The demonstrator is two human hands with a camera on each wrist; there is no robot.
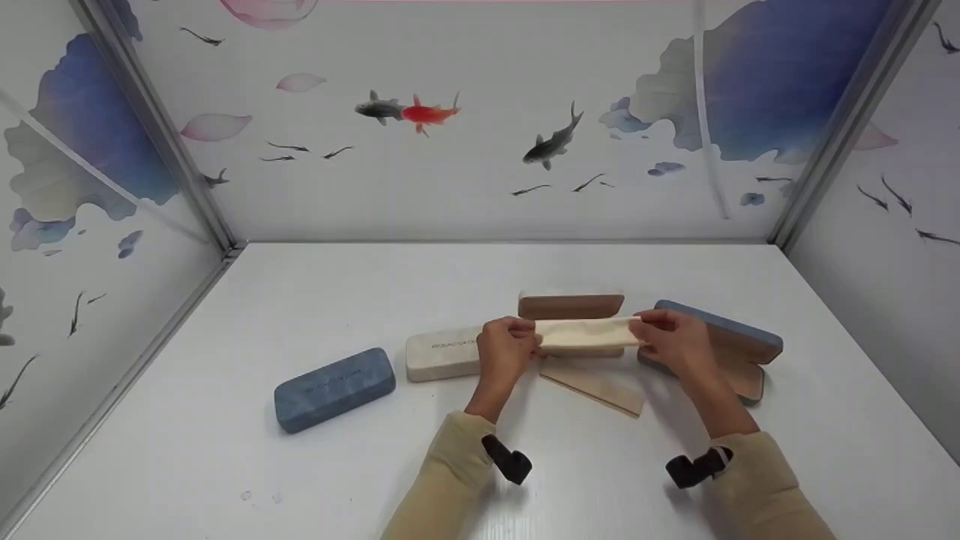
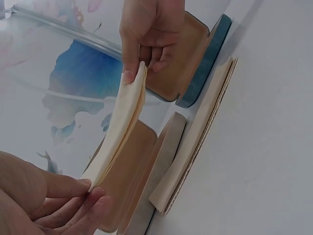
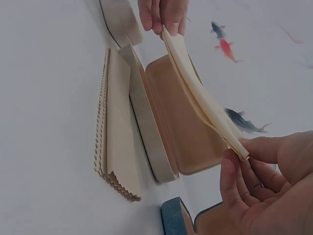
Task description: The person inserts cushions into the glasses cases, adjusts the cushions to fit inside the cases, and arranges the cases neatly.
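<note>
A folded cream cleaning cloth [image 1: 587,332] is stretched level between both hands. My left hand [image 1: 505,349] pinches its left end between thumb and fingers, and my right hand [image 1: 679,341] pinches the other end the same way. Behind and below the cloth stands an open beige glasses case [image 1: 571,305] with a tan lining, partly covered by the cloth in the head view. In the right wrist view the cloth's folded layers show along one edge. A second folded cloth [image 3: 117,122], beige with zigzag edges, lies on the table in front of that case.
An open blue glasses case [image 1: 742,337] stands at the right, partly behind my right hand. To the left lie a closed beige glasses case [image 1: 442,356] and a closed blue glasses case [image 1: 334,390]. Printed panels with fish [image 1: 553,146] enclose the white table [image 1: 337,292].
</note>
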